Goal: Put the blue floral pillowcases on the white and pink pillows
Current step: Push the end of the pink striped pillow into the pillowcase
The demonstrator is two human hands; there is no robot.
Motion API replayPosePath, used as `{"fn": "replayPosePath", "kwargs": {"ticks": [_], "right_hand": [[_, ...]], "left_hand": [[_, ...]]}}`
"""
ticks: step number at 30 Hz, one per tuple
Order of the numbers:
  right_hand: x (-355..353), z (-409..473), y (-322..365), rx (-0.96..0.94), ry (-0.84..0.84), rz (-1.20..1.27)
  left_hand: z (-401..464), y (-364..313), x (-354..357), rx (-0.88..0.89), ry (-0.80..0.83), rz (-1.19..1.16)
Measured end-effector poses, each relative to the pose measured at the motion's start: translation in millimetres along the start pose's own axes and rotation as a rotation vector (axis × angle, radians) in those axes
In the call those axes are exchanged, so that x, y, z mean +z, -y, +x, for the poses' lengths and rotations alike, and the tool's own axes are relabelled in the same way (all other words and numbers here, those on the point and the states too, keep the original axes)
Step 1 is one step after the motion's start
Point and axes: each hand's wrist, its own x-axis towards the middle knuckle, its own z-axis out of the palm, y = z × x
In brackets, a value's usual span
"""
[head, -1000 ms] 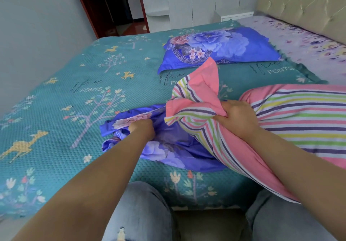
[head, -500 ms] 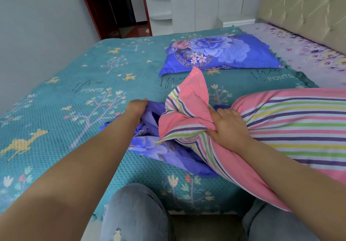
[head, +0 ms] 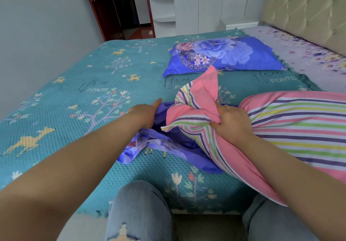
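Observation:
A pink pillow with coloured stripes point(head: 292, 128) lies across the near right of the bed. My right hand point(head: 231, 123) grips its bunched end, whose pink corner sticks up. A loose blue floral pillowcase point(head: 168, 145) lies crumpled on the bedspread under that end. My left hand point(head: 147, 112) holds the pillowcase's upper edge and lifts it beside the pillow's end. Farther back lies a second pillow in a blue floral pillowcase point(head: 224, 56).
The bed has a teal bedspread point(head: 74, 98) with deer and tree prints. A padded headboard point(head: 307, 10) stands at the right, a grey wall at the left. My knees in jeans point(head: 140, 210) press against the bed's near edge. A white wardrobe and doorway are behind.
My left hand has lifted the pillowcase's edge up and away from me. The pillow's bunched end has moved left over the pillowcase's opening. The camera has tilted up slightly.

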Motion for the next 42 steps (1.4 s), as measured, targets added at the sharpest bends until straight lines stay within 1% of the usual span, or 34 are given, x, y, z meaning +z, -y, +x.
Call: {"fn": "replayPosePath", "kwargs": {"ticks": [1,3,4,7,9,10,11,15,17,18,20,22,23,24,26,28,29,30,31,33,34,36,37,38,40,41,42], "right_hand": [[-1.2,-2.3,1.2,-0.025,-0.019,-0.001],[-2.7,-8.0,5.1,-0.098,-0.052,-0.003],[-2.9,-10.7,7.0,-0.151,-0.057,-0.004],[-3.9,-15.8,13.3,-0.305,-0.062,-0.010],[-2.9,-18.9,17.7,-0.409,-0.099,-0.017],[-1.6,-21.5,20.9,-0.455,-0.121,-0.017],[-0.6,-23.4,24.3,-0.497,-0.134,-0.018],[2.6,-28.9,42.0,-0.670,-0.117,-0.034],[1.2,-28.1,47.1,-0.702,-0.111,-0.064],[1.1,-26.2,48.1,-0.690,-0.102,-0.073],[-0.1,-19.1,45.6,-0.603,-0.059,-0.088],[-3.2,-9.8,37.1,-0.464,-0.001,-0.096],[-5.1,-5.7,30.4,-0.392,0.016,-0.086],[-6.7,-2.3,23.0,-0.324,0.020,-0.065],[-8.5,0.8,12.6,-0.219,0.026,-0.012],[-6.5,-0.6,11.2,-0.164,0.012,0.052],[-5.0,-2.3,14.2,-0.149,0.009,0.087],[-3.9,-3.7,17.5,-0.129,0.005,0.114],[-3.5,-4.5,20.5,-0.107,-0.005,0.138],[-3.6,-4.2,24.1,-0.074,-0.046,0.172],[-5.1,-3.0,23.0,-0.054,-0.053,0.167],[-8.7,-0.2,21.4,-0.007,-0.031,0.139],[-10.6,0.8,21.1,0.016,-0.016,0.135],[-12.7,1.5,20.5,0.040,-0.003,0.141],[-14.2,3.4,19.3,0.078,0.020,0.155],[-14.0,4.0,19.3,0.085,0.028,0.155],[-13.6,4.6,19.1,0.091,0.034,0.145]], "left_hand": [[0.5,-1.3,-0.5,-0.043,-0.088,-0.033],[7.3,-1.0,-6.7,-0.138,-0.247,-0.313],[12.4,1.3,-13.2,-0.185,-0.297,-0.487],[24.7,6.4,-30.2,-0.306,-0.284,-0.890],[28.0,4.2,-36.2,-0.370,-0.270,-1.233],[28.0,2.8,-38.6,-0.393,-0.276,-1.322],[28.0,0.3,-43.1,-0.386,-0.272,-1.357],[22.0,-25.9,-70.9,-0.278,-0.288,-1.162],[17.7,-46.8,-86.4,-0.142,-0.259,-0.977],[13.7,-58.7,-92.5,-0.044,-0.240,-0.848],[0.3,-84.9,-99.1,0.180,-0.201,-0.615],[-15.2,-101.2,-95.4,0.319,-0.230,-0.471],[-19.2,-101.2,-90.0,0.354,-0.287,-0.416],[-21.5,-97.2,-83.0,0.335,-0.348,-0.358],[-22.3,-77.4,-65.0,0.184,-0.389,-0.264],[-24.1,-53.4,-46.7,0.027,-0.384,-0.209],[-25.9,-43.3,-38.3,-0.019,-0.369,-0.191],[-28.3,-37.2,-32.9,-0.035,-0.362,-0.231],[-29.8,-32.9,-29.6,-0.043,-0.371,-0.344],[-31.8,-30.7,-27.4,-0.049,-0.375,-0.682],[-33.6,-35.2,-29.2,-0.046,-0.366,-0.810],[-42.7,-43.0,-32.8,-0.037,-0.338,-0.933],[-47.2,-44.1,-33.3,-0.026,-0.319,-0.914],[-49.3,-43.0,-31.2,-0.018,-0.290,-0.817],[-50.7,-35.9,-22.6,-0.037,-0.222,-0.486],[-51.4,-31.1,-17.4,-0.065,-0.201,-0.365],[-52.0,-27.5,-13.7,-0.098,-0.209,-0.324]]}}
